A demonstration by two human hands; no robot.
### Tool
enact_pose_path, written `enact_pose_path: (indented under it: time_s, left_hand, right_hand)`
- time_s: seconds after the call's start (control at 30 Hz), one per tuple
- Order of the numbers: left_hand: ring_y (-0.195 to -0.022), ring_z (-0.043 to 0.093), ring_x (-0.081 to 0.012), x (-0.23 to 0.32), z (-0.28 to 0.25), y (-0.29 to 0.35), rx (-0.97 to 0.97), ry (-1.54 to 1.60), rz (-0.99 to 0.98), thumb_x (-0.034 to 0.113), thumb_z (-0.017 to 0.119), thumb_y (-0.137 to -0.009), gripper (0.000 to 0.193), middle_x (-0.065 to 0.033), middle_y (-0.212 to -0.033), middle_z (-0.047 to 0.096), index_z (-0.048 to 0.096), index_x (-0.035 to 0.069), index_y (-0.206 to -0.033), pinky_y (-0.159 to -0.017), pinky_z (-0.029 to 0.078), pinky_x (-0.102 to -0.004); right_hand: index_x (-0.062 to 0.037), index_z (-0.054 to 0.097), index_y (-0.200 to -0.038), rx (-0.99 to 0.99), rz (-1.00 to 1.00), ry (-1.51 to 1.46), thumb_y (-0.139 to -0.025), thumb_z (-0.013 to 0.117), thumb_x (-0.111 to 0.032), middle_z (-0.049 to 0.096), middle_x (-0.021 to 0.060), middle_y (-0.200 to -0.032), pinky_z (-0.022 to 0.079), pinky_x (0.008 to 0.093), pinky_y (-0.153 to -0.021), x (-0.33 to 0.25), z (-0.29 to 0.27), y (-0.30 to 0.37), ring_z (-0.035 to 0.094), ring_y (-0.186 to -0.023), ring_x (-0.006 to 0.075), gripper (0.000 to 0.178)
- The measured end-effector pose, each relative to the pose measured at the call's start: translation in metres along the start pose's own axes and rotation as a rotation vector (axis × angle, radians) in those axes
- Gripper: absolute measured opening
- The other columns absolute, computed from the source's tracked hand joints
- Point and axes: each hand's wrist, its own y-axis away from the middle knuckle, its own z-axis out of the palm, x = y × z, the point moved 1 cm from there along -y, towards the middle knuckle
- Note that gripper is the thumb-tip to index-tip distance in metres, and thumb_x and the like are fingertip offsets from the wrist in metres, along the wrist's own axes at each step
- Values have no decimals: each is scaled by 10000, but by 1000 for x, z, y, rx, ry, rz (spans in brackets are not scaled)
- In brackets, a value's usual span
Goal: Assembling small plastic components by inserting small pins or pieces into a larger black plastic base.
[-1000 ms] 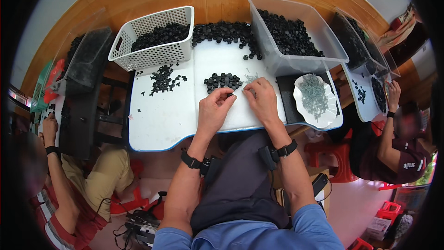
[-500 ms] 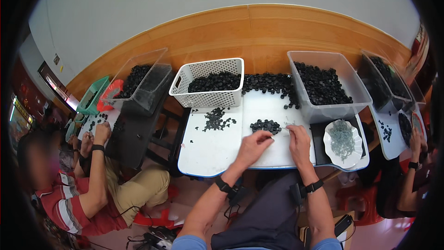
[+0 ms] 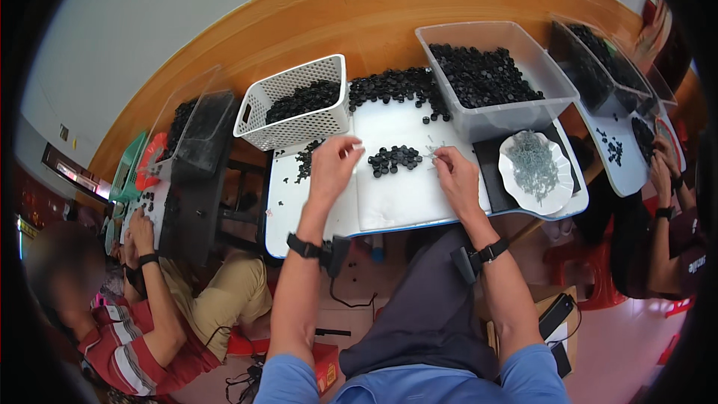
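Observation:
My left hand (image 3: 334,170) is over the left half of the white table. Its fingers are curved and apart, with nothing visible between them, beside a scatter of small black parts (image 3: 305,159). To its right lies a cluster of round black caps (image 3: 394,159). My right hand (image 3: 458,179) is right of the caps, thumb and fingertips pinched together at a few thin grey pieces (image 3: 431,146) on the table. Whatever the pinch holds is too small to make out. A scalloped white plate (image 3: 563,193) of similar thin grey pieces is farther right.
A white perforated basket (image 3: 254,133) and a clear plastic bin (image 3: 516,114), both holding black caps, stand along the back. Loose black caps (image 3: 393,87) lie between them. A black tray (image 3: 490,168) is under the plate. Co-workers sit at tables left and right.
My left hand has moved left from the caps to beside the small black parts, its fingers spreading. My right hand stays near the thin grey pieces. The whole view has shifted and tilted.

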Motion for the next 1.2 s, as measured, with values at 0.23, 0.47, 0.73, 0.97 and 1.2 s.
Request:
enact_pose_path:
  time_s: [0.23, 0.47, 0.73, 0.97, 1.2]
  left_hand:
    - [-755, 583, -239, -6, 43, 52, 45, -84, -99, 227, 854, -788, 311, -69, -789, 571, 742, 44, -1013, -713, 490, -394]
    - [-826, 609, -247, -5, 47, 53, 17, -121, -145, 235, 834, -816, 261, -75, -853, 595, 772, 62, -1001, -744, 495, -392]
    - [-878, 633, -261, 16, 53, 55, 114, -243, 61, 205, 828, -820, 314, -69, -901, 624, 743, 97, -1102, -774, 468, -411]
    - [-871, 633, -266, 48, 87, 33, 34, -312, 205, 248, 833, -815, 213, -68, -859, 655, 773, 90, -944, -775, 442, -406]
    - [-900, 642, -288, 49, 97, 29, 5, -343, 166, 219, 815, -823, 221, -91, -875, 664, 776, 60, -972, -820, 467, -425]
  right_hand:
    - [9, 699, -996, -22, -7, -16, -919, 704, -58, 728, 171, -856, 538, 352, -679, -6, -4, 0, 708, -724, 282, 102]
    - [22, 731, -973, 57, 82, -126, -895, 716, -52, 732, 142, -871, 526, 329, -663, 4, 1, -1, 679, -702, 211, 109]
    - [18, 737, -984, 31, 116, -108, -886, 714, -51, 734, 140, -848, 525, 324, -647, 4, -3, -3, 676, -675, 204, 122]
    - [10, 742, -985, 18, 110, -88, -883, 710, -45, 744, 145, -868, 535, 337, -652, 2, -3, 0, 686, -683, 216, 121]
    - [5, 741, -977, 24, 97, -74, -884, 711, -53, 746, 152, -880, 538, 354, -653, 1, -3, -2, 689, -690, 238, 114]
